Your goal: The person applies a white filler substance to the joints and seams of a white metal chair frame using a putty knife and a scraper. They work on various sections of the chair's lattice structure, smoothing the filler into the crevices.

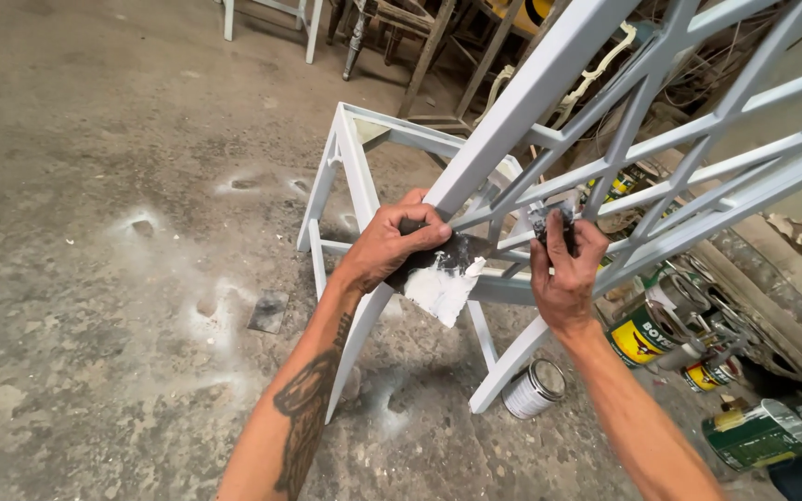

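Over concrete floor (95, 306): tipped grey chair frame (549, 83), long axis running lower-left to upper-right, lattice back pointing up-right. Left hand (392, 243) fingers clamped on dark sandpaper sheet (443, 278) pressed against rail. Right hand (563, 269) fingers pinching small dark folded piece (549, 223) on lattice. Risk, judged: frame slipping or tipping onto paint cans (647, 334) just beside; hard rubbing gouging primer.
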